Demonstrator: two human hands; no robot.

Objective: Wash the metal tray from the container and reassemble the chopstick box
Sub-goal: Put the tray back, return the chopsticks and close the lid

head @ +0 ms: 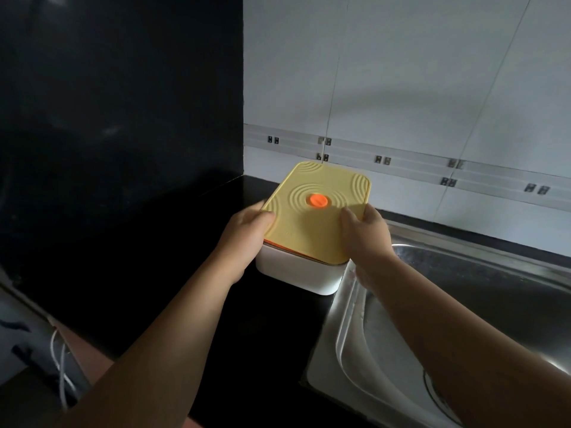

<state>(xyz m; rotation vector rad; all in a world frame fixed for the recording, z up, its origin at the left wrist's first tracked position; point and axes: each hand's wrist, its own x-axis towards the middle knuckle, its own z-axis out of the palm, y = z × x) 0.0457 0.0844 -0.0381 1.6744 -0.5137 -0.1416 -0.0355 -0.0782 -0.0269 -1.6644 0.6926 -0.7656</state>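
white box (296, 274) set toward back edge of dark surface (154, 257), just beside left rim of steel sink (463, 304) | yellow lid (312, 223) with orange knob (318, 200) seated on box | lid's left edge gripped by left hand (247, 236), fingers curled | lid's right edge gripped by right hand (367, 239), fingers curled

The yellow lid (315, 211) hides whatever the white box (296, 276) holds

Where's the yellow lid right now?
The yellow lid is centre of the head view, on the white container on the black counter, just left of the sink; the left hand and right hand grip its sides.
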